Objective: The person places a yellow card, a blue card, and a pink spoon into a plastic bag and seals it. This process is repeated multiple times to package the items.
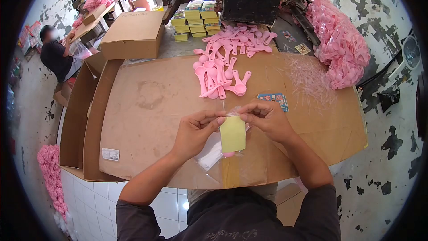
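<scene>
Over the cardboard [147,147], both hands [194,131] [269,122] pinch a clear bag [233,111] above a yellow card [233,135]; pink spoons [219,69] lie beyond.

"How is the right wall [365,160] holding up?"

"It's shedding its paint, and dark patches [392,143] are showing through the white. The left wall [55,6] is peeling too."

"And underfoot?"

"A floor [98,205] of pale square tiles is running beneath the desk [147,143], whose top a brown cardboard sheet is covering. Glare [185,205] is shining off one tile."

"Anything farther back?"

"Another table [82,29] is standing at the back left, where strong light is bleaching everything out."
</scene>
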Demonstrator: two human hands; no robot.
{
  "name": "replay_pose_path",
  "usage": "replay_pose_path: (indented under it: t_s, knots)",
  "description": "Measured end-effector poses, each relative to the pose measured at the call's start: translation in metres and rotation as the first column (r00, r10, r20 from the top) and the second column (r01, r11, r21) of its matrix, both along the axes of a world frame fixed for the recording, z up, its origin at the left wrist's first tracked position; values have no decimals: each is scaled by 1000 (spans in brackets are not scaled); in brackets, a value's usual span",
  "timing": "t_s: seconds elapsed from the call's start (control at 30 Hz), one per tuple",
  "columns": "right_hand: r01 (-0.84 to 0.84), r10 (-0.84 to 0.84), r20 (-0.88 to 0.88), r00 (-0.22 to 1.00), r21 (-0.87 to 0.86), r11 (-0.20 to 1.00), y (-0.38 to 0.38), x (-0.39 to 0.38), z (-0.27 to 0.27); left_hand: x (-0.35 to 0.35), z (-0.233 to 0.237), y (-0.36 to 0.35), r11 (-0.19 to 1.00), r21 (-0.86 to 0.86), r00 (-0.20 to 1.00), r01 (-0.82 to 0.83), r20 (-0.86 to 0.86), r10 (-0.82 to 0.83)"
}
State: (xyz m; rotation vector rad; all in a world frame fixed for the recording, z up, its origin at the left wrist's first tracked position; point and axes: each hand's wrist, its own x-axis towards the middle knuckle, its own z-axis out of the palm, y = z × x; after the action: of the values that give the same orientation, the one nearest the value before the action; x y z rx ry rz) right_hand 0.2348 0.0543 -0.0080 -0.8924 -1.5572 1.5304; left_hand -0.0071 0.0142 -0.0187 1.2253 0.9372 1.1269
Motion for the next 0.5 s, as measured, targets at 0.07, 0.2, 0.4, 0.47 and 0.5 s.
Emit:
replay_pose_path:
  t_s: [0.07,0.2,0.4,0.47,0.5]
  knots:
    - [-1,1,-27,1000,29,1000,0,1,-1,-1,0,-1,1000,13,1000,1,-8,-1]
    - [-55,60,-47,997,105,993,3,5,-1,-4,-3,0,996,82,999,30,-21,-29]
    - [-146,148,-24,989,68,987,10,17,2,-12,3,1,994,41,995,101,-1,-101]
    - [-122,120,23,992,92,988,9,18,2,-14,4,1,992,-21,988,125,91,-123]
    - [-109,105,47,993,103,989,8,18,2,-13,3,2,992,-35,988,123,96,-119]
